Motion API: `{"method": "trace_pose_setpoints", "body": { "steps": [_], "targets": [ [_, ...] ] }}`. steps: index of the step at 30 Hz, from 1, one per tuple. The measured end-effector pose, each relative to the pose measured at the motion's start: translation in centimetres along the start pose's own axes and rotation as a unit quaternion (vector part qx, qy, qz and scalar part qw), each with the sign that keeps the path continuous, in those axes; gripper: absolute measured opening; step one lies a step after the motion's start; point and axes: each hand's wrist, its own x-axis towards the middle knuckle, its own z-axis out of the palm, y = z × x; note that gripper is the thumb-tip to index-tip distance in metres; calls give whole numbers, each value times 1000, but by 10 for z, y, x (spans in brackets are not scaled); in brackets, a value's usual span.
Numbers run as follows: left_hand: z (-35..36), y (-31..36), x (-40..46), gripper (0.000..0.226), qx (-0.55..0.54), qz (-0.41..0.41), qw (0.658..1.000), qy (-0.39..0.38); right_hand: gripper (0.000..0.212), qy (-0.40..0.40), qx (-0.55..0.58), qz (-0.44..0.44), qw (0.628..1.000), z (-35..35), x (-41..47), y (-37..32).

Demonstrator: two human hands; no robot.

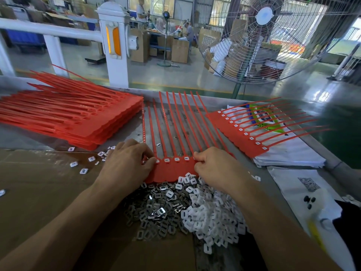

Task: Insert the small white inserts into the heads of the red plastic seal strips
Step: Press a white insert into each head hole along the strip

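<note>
A: What's red here?

B: The flat comb of plastic seal strips (pixel 172 133) at the middle, the tall stack of the same red strips (pixel 74 116) on the left, and the fanned red set (pixel 252 132) on the right, each head dotted with a small white square.

A: And the loose pile?

B: White plastic inserts (pixel 207 216) on one side, shiny silver-grey metal clips (pixel 154 210) on the other, over brown cardboard (pixel 39 188).

A: Anything patterned?

B: The white sheet (pixel 304 190) carries a black speckled square code.
</note>
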Motion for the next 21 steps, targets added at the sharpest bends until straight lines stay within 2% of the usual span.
{"method": "trace_pose_setpoints", "body": {
  "steps": [3, 11, 21],
  "targets": [
    [0, 0, 0, 14, -4, 2, 1000, 5, 36, 27, 0, -2, 1000, 1, 0, -2],
    [1, -1, 1, 11, -8, 6, 1000, 9, 29, 100, 110, -12, 989, -11, -6, 6],
    [1, -1, 1, 12, -9, 5, 1000, 9, 28, 48, 67, -13, 996, -10, -8, 5]
  ]
}}
